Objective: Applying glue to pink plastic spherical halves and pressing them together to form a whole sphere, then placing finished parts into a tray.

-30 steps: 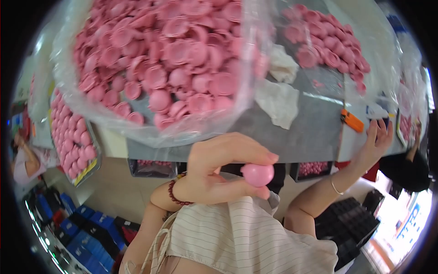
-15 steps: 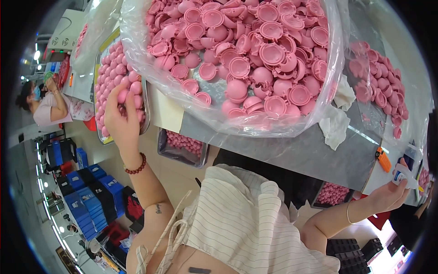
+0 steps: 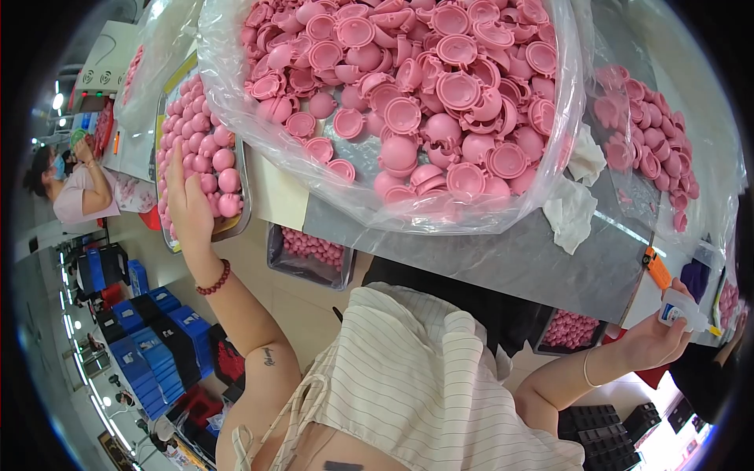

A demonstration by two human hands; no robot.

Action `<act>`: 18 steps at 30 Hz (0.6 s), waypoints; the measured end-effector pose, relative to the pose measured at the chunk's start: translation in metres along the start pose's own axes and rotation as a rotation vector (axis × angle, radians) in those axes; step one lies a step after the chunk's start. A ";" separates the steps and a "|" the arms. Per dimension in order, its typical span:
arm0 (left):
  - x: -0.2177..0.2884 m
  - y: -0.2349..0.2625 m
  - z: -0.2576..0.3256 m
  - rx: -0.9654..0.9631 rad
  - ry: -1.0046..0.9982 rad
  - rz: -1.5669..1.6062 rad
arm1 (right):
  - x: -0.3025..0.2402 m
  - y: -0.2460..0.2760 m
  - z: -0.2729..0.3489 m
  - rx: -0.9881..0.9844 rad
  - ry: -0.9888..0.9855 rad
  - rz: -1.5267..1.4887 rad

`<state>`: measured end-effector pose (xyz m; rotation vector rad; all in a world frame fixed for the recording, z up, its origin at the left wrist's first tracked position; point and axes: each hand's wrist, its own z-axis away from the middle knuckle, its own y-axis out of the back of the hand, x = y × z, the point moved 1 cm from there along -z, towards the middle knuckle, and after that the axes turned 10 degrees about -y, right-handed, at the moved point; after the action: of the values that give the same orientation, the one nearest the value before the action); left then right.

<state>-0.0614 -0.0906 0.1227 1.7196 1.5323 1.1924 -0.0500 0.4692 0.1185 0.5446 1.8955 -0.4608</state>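
Note:
My left hand [image 3: 191, 210] lies over the near left part of a metal tray [image 3: 248, 192] filled with round pink balls [image 3: 224, 159]. Its fingers are stretched out and lie along the balls; no ball shows in its grip. Out at the far right, my right hand [image 3: 658, 339] is closed round a small translucent white squeeze bottle [image 3: 677, 311] with a label. Ahead of me a big clear plastic bag [image 3: 567, 149] spreads open, heaped with pink hinged half-shells [image 3: 402, 115], some cupped upward and some domed.
Crumpled white tissues [image 3: 569, 216] lie right of the bag on the grey table [image 3: 487, 263]. Further right are another pink pile [image 3: 652, 141] and an orange cutter [image 3: 657, 269]. Bins of pink balls [image 3: 310, 253] stand below the table edge. A masked person [image 3: 85, 182] works at the far left.
My left hand has shifted left and its fingers have straightened, coming away from the balls they were curled around. My right hand has come slightly inward with the bottle.

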 end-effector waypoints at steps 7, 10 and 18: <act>0.005 -0.003 -0.002 -0.139 -0.179 -0.242 | 0.001 -0.005 0.004 -0.020 0.000 0.006; 0.070 -0.003 -0.018 0.098 -0.071 0.097 | -0.003 -0.014 0.009 -0.075 0.006 -0.041; 0.151 -0.043 -0.035 -0.252 -0.372 0.124 | -0.013 -0.037 0.028 -0.133 0.007 -0.051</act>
<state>-0.1182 0.0588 0.1415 1.7633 1.0249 1.0039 -0.0455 0.4214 0.1224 0.4122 1.9344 -0.3632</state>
